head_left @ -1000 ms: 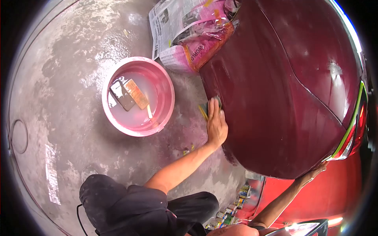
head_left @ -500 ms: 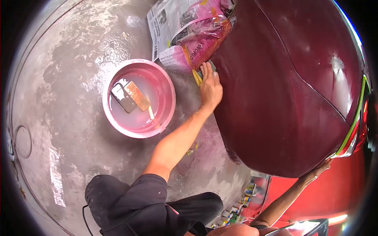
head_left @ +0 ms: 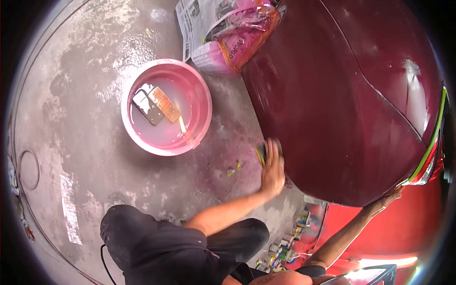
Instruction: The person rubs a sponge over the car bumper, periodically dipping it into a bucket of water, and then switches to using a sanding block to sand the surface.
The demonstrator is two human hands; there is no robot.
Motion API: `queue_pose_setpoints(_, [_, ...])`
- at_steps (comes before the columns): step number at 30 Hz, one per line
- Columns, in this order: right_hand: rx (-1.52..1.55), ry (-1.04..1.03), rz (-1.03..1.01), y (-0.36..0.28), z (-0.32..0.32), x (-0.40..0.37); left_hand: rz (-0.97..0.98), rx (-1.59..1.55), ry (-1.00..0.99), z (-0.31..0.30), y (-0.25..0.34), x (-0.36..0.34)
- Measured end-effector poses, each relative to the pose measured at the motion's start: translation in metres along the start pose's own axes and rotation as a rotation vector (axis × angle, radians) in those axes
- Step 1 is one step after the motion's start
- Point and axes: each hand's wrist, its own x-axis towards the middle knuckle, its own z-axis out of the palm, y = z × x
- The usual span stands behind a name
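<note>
My left hand (head_left: 273,170) is pressed on the edge of a dark red car panel (head_left: 327,104), its fingers closed over a small yellow and dark grey pad (head_left: 261,155). Motion blurs the fingertips, and the hand covers most of the pad. Further right, my right hand (head_left: 387,201) rests against the panel's lower edge below the tail light (head_left: 422,173). Its fingers look stretched out along the edge and hold nothing that I can see.
A pink bucket (head_left: 204,90) of cloudy water stands on the wet concrete floor (head_left: 85,156), with a dark block and an orange-brown block (head_left: 165,104) inside. Pink-stained newspaper (head_left: 209,59) and plastic cover the panel's far end. Several cans (head_left: 285,244) stand near a red surface (head_left: 380,232).
My left hand has slid with the pad along the panel edge, away from the newspaper and toward my body. My right hand stays at the lower edge. The view has shifted slightly.
</note>
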Motion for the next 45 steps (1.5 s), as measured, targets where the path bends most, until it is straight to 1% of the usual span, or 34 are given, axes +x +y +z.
queue_pose_setpoints(1, [0.026,-0.006,0.015,-0.005,0.003,-0.003,-0.012,-0.005,-0.008,0.012,-0.010,-0.012])
queue_pose_setpoints(3, [0.049,-0.044,0.016,-0.021,0.011,-0.010,-0.129,-0.216,0.037,0.001,0.009,0.000])
queue_pose_setpoints(4, [0.038,-0.045,0.017,-0.016,0.007,-0.006,-0.099,-0.128,0.180,0.000,0.002,0.042])
queue_pose_setpoints(5, [-0.016,-0.028,-0.021,-0.007,0.002,-0.001,-0.182,-0.150,0.228,-0.022,0.008,0.104])
queue_pose_setpoints(6, [-0.072,-0.015,-0.055,-0.001,-0.001,0.001,-0.105,-0.179,0.289,-0.044,-0.003,0.160])
queue_pose_setpoints(7, [-0.045,-0.018,0.014,-0.005,0.000,-0.002,-0.110,-0.276,0.338,-0.051,-0.025,0.211])
queue_pose_setpoints(10, [-0.050,0.044,0.010,-0.041,0.031,-0.025,-0.082,-0.229,0.249,-0.040,-0.016,0.156])
queue_pose_setpoints(11, [-0.005,0.011,0.044,-0.017,0.009,-0.010,-0.110,-0.182,0.163,-0.028,-0.008,0.103])
queue_pose_setpoints(12, [-0.025,0.022,0.049,-0.018,0.007,-0.014,-0.120,-0.141,0.081,-0.012,0.001,0.044])
queue_pose_setpoints(14, [0.032,-0.067,-0.056,-0.021,0.013,-0.016,-0.150,-0.280,-0.048,0.026,0.003,-0.050])
queue_pose_setpoints(16, [0.071,-0.067,-0.027,-0.017,0.006,-0.011,-0.126,-0.269,-0.021,0.022,0.006,-0.042])
queue_pose_setpoints(17, [0.100,-0.096,-0.020,-0.018,0.008,-0.011,-0.098,-0.248,0.022,0.018,0.004,-0.028])
queue_pose_setpoints(18, [0.128,-0.123,-0.008,-0.019,0.010,-0.015,-0.090,-0.197,0.046,0.001,-0.001,0.014])
queue_pose_setpoints(19, [0.100,-0.076,0.036,-0.032,0.019,-0.023,-0.013,0.005,0.154,-0.015,-0.008,0.067])
queue_pose_setpoints(20, [0.092,-0.080,0.039,-0.032,0.019,-0.024,-0.041,-0.165,0.230,-0.031,-0.014,0.120])
queue_pose_setpoints(22, [0.107,-0.089,-0.003,-0.030,0.020,-0.023,-0.079,-0.240,0.218,-0.054,-0.031,0.186])
queue_pose_setpoints(23, [0.123,-0.083,-0.002,-0.030,0.019,-0.023,-0.064,-0.233,0.223,-0.050,-0.029,0.176])
queue_pose_setpoints(25, [0.090,-0.055,0.022,-0.031,0.018,-0.023,0.066,-0.157,0.180,-0.022,-0.025,0.107])
queue_pose_setpoints(26, [0.092,-0.054,0.026,-0.033,0.018,-0.025,0.292,0.160,0.170,-0.011,-0.012,0.052])
queue_pose_setpoints(27, [0.041,-0.044,0.018,-0.035,0.021,-0.025,0.144,0.358,-0.008,0.014,-0.008,-0.002])
queue_pose_setpoints(28, [-0.011,-0.039,0.007,-0.037,0.023,-0.023,0.156,0.005,-0.037,0.042,-0.036,-0.050])
queue_pose_setpoints(30, [0.027,-0.053,-0.008,-0.024,0.015,-0.017,0.358,0.163,0.023,0.012,-0.020,-0.024])
queue_pose_setpoints(31, [0.054,-0.072,-0.017,-0.020,0.011,-0.014,0.317,0.226,0.102,-0.006,-0.013,0.017])
queue_pose_setpoints(32, [0.053,-0.064,-0.021,-0.025,0.015,-0.015,0.284,0.288,0.177,-0.025,-0.008,0.078])
queue_pose_setpoints(33, [0.033,-0.061,0.003,-0.036,0.021,-0.019,0.221,0.136,0.209,-0.047,-0.002,0.146])
queue_pose_setpoints(34, [0.003,-0.067,0.032,-0.041,0.021,-0.023,0.141,-0.013,0.236,-0.056,0.000,0.180])
queue_pose_setpoints(37, [0.023,-0.050,0.026,-0.034,0.020,-0.022,0.130,-0.070,0.203,-0.048,0.006,0.160])
queue_pose_setpoints(38, [0.008,-0.051,0.036,-0.035,0.019,-0.023,0.143,-0.047,0.116,-0.037,0.017,0.110])
queue_pose_setpoints(39, [0.029,-0.052,0.041,-0.037,0.021,-0.024,0.225,-0.018,0.067,-0.023,0.025,0.056])
queue_pose_setpoints(40, [0.056,-0.042,0.042,-0.038,0.022,-0.025,0.122,0.022,-0.028,0.000,0.026,-0.002])
queue_pose_setpoints(41, [0.059,-0.053,0.035,-0.033,0.020,-0.023,0.185,-0.084,0.014,0.026,0.021,-0.051])
queue_pose_setpoints(42, [0.057,-0.052,0.030,-0.034,0.019,-0.023,0.075,-0.139,-0.074,0.026,0.039,-0.074])
queue_pose_setpoints(43, [0.040,-0.050,0.039,-0.036,0.019,-0.023,0.024,-0.241,-0.053,0.026,0.049,-0.075])
queue_pose_setpoints(45, [0.042,-0.047,0.043,-0.034,0.018,-0.023,-0.016,-0.230,-0.031,0.021,0.053,-0.057])
